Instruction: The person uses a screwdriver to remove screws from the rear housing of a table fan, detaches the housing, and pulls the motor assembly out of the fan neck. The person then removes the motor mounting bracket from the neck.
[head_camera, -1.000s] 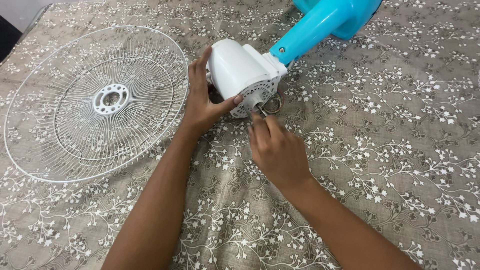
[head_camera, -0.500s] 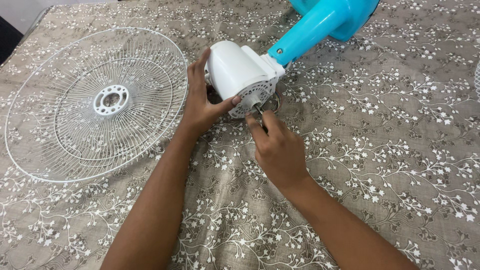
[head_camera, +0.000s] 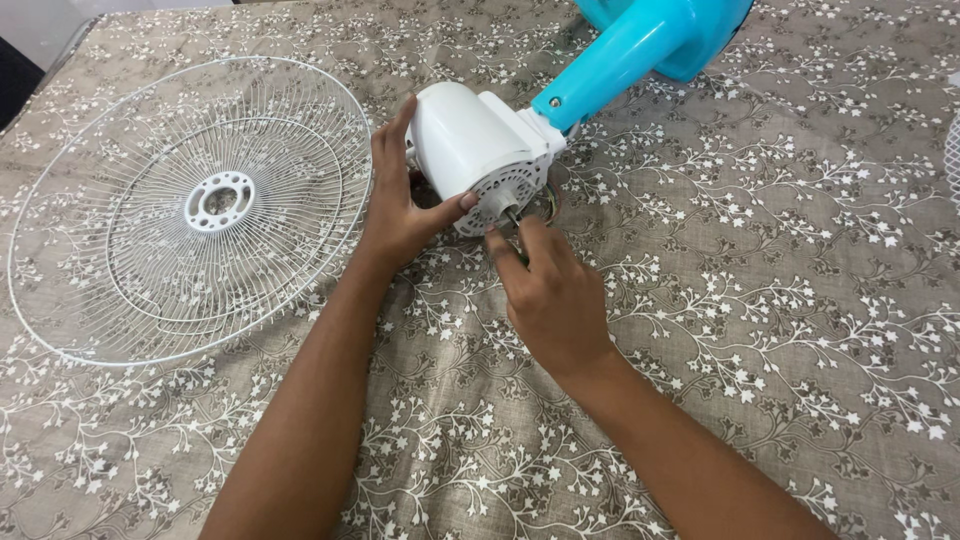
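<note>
We hold the white fan motor (head_camera: 478, 150) with our left hand (head_camera: 405, 205). It lies on its side on the flowery tablecloth (head_camera: 760, 300), and its blue stand (head_camera: 640, 40) points up and away. Our left fingers wrap round the motor's back and our thumb presses near its front. Our right hand (head_camera: 555, 290) pinches the thin metal shaft (head_camera: 514, 217) that sticks out of the motor, fingertips closed on it.

The motor is round, so we think it could roll if the left hand lets go. The shaft looks smooth, so our right fingers could slip off it. The white wire fan guard (head_camera: 190, 205) lies flat just beside our left wrist, and an elbow bump could push it.

We cannot see the shaft's tip, because our fingers cover it. The top of the stand is cut off. Something white at the right edge is cut off too, and we cannot tell what it is
</note>
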